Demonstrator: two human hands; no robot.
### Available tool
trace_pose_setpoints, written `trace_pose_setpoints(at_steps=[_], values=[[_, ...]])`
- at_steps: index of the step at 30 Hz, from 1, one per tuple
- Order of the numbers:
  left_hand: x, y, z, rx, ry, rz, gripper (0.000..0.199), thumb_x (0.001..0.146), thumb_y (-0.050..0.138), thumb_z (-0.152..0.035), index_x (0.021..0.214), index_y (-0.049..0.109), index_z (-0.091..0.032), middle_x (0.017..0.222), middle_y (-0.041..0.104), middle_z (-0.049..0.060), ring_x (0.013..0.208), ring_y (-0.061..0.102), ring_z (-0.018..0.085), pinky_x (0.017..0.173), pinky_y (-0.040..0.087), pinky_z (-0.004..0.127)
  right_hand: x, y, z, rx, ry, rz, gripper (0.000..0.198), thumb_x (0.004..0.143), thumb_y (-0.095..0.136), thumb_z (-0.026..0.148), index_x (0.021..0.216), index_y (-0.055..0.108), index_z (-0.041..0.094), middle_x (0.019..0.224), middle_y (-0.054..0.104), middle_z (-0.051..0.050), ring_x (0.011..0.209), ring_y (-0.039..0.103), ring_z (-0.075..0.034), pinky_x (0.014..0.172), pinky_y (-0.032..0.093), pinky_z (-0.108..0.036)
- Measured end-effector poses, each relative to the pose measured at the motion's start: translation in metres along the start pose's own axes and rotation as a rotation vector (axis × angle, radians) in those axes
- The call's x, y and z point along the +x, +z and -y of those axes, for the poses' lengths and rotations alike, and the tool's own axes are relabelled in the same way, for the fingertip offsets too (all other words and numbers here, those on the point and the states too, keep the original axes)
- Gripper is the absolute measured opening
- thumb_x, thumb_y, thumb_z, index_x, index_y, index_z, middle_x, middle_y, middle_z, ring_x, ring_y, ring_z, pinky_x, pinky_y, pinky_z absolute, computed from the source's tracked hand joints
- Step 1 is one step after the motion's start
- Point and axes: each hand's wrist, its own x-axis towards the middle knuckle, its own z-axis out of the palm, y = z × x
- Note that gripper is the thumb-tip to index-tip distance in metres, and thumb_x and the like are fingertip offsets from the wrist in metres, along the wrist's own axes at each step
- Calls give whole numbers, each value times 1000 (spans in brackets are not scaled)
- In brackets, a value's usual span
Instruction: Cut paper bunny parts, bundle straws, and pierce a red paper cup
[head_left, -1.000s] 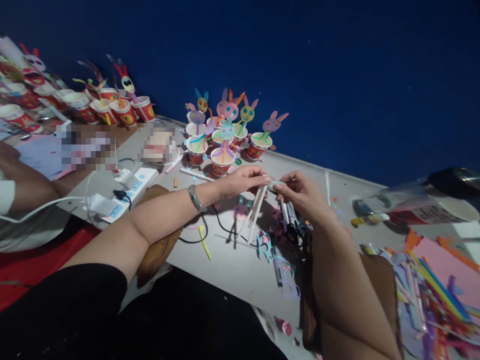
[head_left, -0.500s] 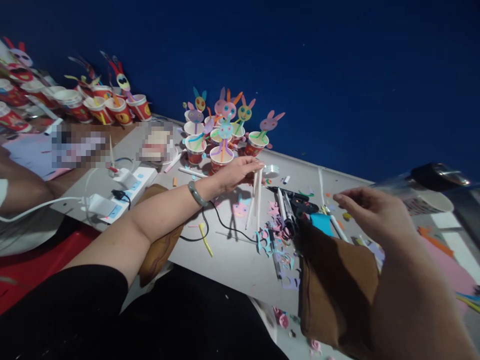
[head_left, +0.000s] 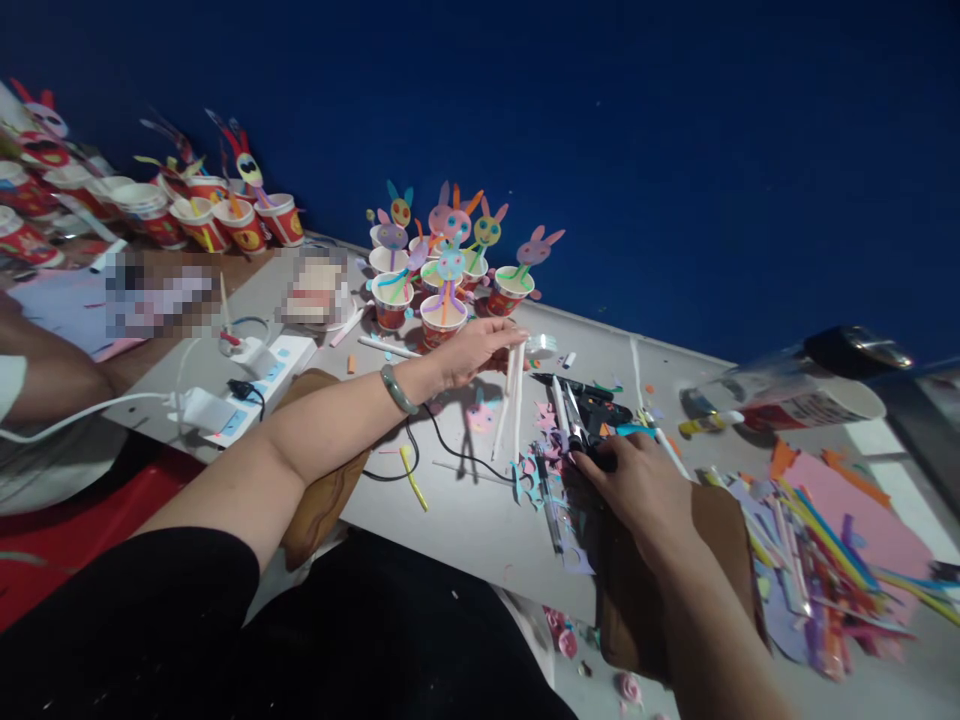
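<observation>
My left hand (head_left: 480, 350), with a bangle on its wrist, pinches a few thin white sticks (head_left: 517, 405) that hang down over the table. Lower right of it, my right hand (head_left: 637, 480) curls its thumb and fingers at the dark handles of a pair of scissors (head_left: 574, 415). The scissors' blades point away from me. A black glue gun (head_left: 606, 410) lies just beyond that hand, partly hidden. Between the hands are cut paper scraps (head_left: 529, 485) and a pen (head_left: 549, 510). A tape roll (head_left: 541, 346) sits behind the sticks.
Paper cups with rabbit-faced figures (head_left: 442, 315) stand near the blue wall. On the left are a power strip (head_left: 262, 385) and another person's arm (head_left: 60, 320). A brown pouch (head_left: 720, 520) lies under my right forearm; coloured straws (head_left: 817, 560) and a fallen clear cup (head_left: 720, 395) lie right.
My right hand has moved left and down from above the right side of the table to the scissors' handles. My left hand stays nearly still with the white sticks.
</observation>
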Motion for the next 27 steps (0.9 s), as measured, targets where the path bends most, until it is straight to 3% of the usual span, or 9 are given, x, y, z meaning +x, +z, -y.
trace_pose_setpoints(at_steps=[7,13,16,19,22,27], values=[[0,-1,0,-3,-3,24,23,91,66,-30,78,51,-17,70,65,2,68,69,14,68,51,28,5,-5,3,-48,35,105,34,85,57,52,73,68,22,91,66,-15,86,62,-32,63,43,-40],[1,-2,2,-30,15,45,23,91,65,-33,81,51,-18,70,67,4,68,70,16,68,50,30,-6,-30,-7,66,146,-21,32,83,57,54,69,61,25,78,65,-14,70,60,-31,56,36,-40],[1,-2,1,-50,25,48,18,92,63,-31,86,53,-17,70,66,2,68,69,16,71,50,31,-19,-44,-7,333,238,-150,32,81,62,57,73,59,27,66,60,-8,60,54,-26,57,36,-39],[0,0,1,-69,29,36,15,93,63,-29,90,55,-17,70,64,1,69,70,15,74,49,31,-28,-51,1,801,251,-202,36,75,72,60,80,61,26,69,62,-4,60,53,-20,57,42,-36],[-1,3,1,-72,24,36,12,95,59,-27,90,55,-17,72,65,1,71,71,16,77,49,31,-29,-52,15,1078,120,-22,43,66,79,61,75,61,23,74,64,-4,65,56,-18,57,45,-32],[-3,7,3,-130,33,83,9,96,55,-24,90,53,-17,73,65,0,73,72,15,83,52,33,-21,-41,35,1150,-120,323,55,72,69,75,71,58,22,70,57,-3,64,50,-17,57,43,-30]])
